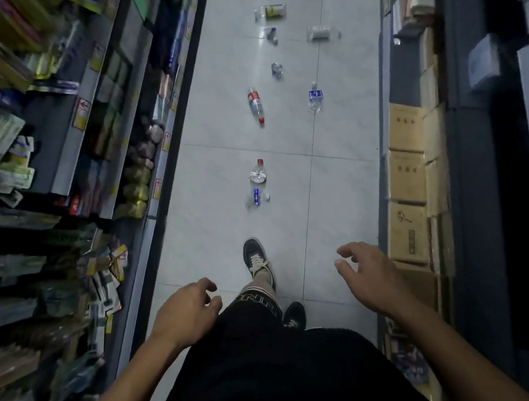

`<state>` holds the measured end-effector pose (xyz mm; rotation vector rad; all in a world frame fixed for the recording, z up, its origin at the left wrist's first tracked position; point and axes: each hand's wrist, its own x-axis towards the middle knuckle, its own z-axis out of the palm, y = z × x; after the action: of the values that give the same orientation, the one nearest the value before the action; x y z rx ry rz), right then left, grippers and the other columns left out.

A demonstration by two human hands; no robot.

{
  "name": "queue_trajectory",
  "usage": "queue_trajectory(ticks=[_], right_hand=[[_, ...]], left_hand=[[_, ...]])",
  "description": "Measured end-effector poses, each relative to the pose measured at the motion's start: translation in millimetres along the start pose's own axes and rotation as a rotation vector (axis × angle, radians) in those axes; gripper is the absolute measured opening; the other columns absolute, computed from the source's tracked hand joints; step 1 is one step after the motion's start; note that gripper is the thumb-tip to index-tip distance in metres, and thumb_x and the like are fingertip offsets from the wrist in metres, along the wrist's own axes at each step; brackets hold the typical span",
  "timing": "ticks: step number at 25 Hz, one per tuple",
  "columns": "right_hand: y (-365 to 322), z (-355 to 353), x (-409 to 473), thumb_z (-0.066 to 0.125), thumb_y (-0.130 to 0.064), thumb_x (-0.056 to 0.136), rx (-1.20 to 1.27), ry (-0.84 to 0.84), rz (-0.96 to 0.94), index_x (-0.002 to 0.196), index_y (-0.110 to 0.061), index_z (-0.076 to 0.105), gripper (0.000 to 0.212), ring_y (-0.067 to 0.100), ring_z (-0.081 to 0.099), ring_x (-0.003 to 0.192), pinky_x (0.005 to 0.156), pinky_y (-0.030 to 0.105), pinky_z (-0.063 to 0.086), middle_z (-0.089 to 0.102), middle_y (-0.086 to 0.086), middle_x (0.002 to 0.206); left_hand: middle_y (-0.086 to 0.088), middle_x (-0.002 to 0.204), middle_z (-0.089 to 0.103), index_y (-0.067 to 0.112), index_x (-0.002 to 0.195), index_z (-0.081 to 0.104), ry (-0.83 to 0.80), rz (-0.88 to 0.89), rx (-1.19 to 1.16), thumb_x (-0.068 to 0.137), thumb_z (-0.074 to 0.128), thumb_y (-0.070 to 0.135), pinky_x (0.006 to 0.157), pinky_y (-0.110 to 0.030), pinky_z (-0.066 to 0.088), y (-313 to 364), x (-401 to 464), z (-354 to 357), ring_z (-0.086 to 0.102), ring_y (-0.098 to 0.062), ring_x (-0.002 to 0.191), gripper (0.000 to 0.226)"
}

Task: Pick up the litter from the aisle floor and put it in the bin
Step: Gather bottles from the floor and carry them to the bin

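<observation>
Several crushed plastic bottles lie scattered along the tiled aisle floor ahead of me. Nearest are a blue-labelled bottle (256,197) and a red-capped clear bottle (257,172) just beyond it. Farther off lie a red-labelled bottle (255,105), another blue-labelled bottle (315,96), a small crumpled clear piece (277,69) and more litter, among it a green-labelled bottle (270,12) and a white-labelled bottle (321,32). My left hand (188,313) and my right hand (366,271) hover at waist height with loosely curled fingers, holding nothing. No bin is in view.
Stocked shelves (62,165) line the left side of the aisle. Stacked cardboard boxes (406,163) stand along the right side below dark shelving. My feet in black shoes (257,261) stand on the grey tiles (213,226), the left one forward.
</observation>
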<state>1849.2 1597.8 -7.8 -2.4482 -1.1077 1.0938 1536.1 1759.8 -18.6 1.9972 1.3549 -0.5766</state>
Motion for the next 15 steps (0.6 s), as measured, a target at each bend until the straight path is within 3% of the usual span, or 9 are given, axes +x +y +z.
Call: queue_trajectory(ticks=[11,15], right_hand=[[-51.3,-65.6,121.8,0.056,-0.040,0.097,0.040,-0.015,0.122,0.119,-0.025,0.066,0.028,0.013,0.058,0.109,0.094,0.039,0.053,0.063,-0.010,0.112],[-51.5,-105.5,194.0,0.055,-0.038,0.098,0.057,-0.043,0.115,0.125,-0.026,0.064,0.030,0.011,0.055,0.113,0.094,0.034,0.049,0.057,-0.015,0.112]], left_hand=[[0.007,0.111,0.072,0.027,0.129,0.060,0.032,0.075,0.009,0.095,0.049,0.042,0.086,-0.037,0.053,89.8,204.6,-164.5,0.065,-0.021,0.103,0.039],[0.008,0.110,0.073,0.027,0.129,0.060,0.019,0.040,0.001,0.095,0.049,0.043,0.084,-0.036,0.054,130.9,266.6,-197.3,0.065,-0.020,0.100,0.039]])
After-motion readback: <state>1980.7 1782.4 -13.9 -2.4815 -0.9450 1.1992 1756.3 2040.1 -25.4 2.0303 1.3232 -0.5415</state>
